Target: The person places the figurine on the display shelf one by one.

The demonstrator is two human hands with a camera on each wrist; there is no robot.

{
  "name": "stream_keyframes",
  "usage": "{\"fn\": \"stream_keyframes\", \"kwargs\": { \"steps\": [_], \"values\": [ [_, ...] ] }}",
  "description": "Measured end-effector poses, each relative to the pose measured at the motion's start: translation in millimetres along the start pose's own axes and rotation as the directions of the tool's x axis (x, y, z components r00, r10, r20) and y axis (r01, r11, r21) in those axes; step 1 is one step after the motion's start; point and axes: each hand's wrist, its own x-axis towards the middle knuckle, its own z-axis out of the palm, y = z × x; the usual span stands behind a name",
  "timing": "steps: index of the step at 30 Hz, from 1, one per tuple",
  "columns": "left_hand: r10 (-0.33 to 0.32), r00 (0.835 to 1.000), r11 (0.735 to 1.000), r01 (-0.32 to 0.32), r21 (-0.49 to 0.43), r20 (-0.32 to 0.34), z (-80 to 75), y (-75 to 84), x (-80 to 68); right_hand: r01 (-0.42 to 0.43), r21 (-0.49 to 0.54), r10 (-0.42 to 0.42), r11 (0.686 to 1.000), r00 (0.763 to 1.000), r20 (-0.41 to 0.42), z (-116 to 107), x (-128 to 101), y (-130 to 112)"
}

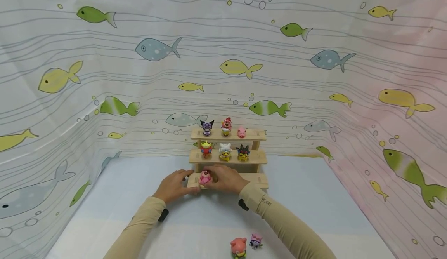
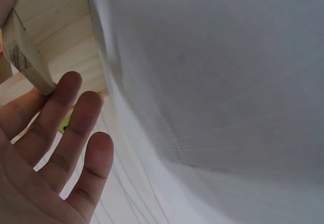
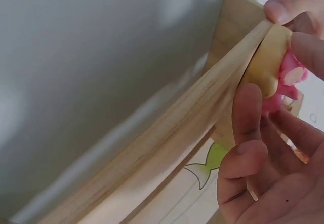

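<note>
A three-tier wooden display stand (image 1: 259, 179) is at the back of the table. On the left end of its bottom tier is a pink figurine (image 1: 205, 178), which has a yellow base (image 3: 267, 64) in the right wrist view. My right hand (image 1: 226, 179) holds it between thumb and fingers from the right, with the base against the board. My left hand (image 1: 175, 186) grips the left end of that board, thumb at the front edge and index finger at the far corner. Its other fingers (image 2: 96, 158) extend past the wood in the left wrist view.
The top tier carries a purple-and-black figurine (image 1: 207, 129), a red-and-pink one (image 1: 226, 127) and a pink pig (image 1: 241, 132). Several more fill the middle tier. Near me lie a pink-hooded figurine (image 1: 239, 247) and a small purple one (image 1: 256, 240). A fish-print curtain (image 1: 223, 99) surrounds the table.
</note>
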Motion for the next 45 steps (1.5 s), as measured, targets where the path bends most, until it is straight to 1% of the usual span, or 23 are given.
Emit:
{"fn": "stream_keyframes", "kwargs": {
  "steps": [6, 12, 16, 20, 22, 25, 30, 36, 40, 45],
  "values": [
    [0.009, 1.000, 1.000, -0.009, -0.001, 0.002, -1.5, 1.5, -0.6, 0.011, -0.015, -0.011, 1.000, 1.000, -0.016, -0.9, -4.8, -2.7],
    [-0.001, 1.000, 1.000, 0.001, -0.018, 0.002, -1.4, 2.5, -0.8, 0.039, -0.001, -0.039, 0.999, 0.998, -0.047, -5.6, -11.8, -5.6],
    [-0.005, 1.000, 0.999, 0.005, -0.031, 0.003, 0.1, 2.2, -0.6, 0.065, 0.038, -0.061, 0.997, 0.995, -0.082, -8.5, -19.7, -5.5],
    [-0.001, 1.000, 0.999, 0.001, -0.034, -0.003, 2.2, 0.4, -1.2, 0.114, 0.084, -0.103, 0.990, 0.987, -0.123, -10.3, -29.1, -1.5],
    [0.005, 1.000, 0.999, -0.005, -0.032, -0.011, 3.0, -0.5, -0.9, 0.143, 0.096, -0.128, 0.985, 0.980, -0.150, -11.6, -34.7, 1.5],
    [0.008, 1.000, 1.000, -0.008, -0.027, -0.021, 3.9, -1.5, -0.1, 0.163, 0.106, -0.144, 0.981, 0.975, -0.171, -15.3, -45.0, 5.3],
    [-0.003, 1.000, 0.999, 0.002, -0.036, -0.018, 4.9, -2.4, 1.6, 0.154, 0.133, -0.129, 0.979, 0.975, -0.178, -26.8, -66.4, 9.1],
    [-0.013, 1.000, 0.999, 0.012, -0.030, -0.011, 5.5, -3.3, 1.8, 0.183, 0.144, -0.145, 0.973, 0.959, -0.244, -36.6, -91.8, 15.2],
    [-0.015, 1.000, 0.999, 0.015, -0.036, -0.018, 5.4, -3.0, 1.1, 0.165, 0.185, -0.113, 0.969, 0.958, -0.264, -37.3, -106.9, 18.9],
    [-0.011, 0.999, 0.999, 0.010, -0.042, -0.030, 6.0, -3.3, 0.6, 0.135, 0.233, -0.067, 0.963, 0.959, -0.277, -33.0, -124.8, 22.9]
  ]
}}
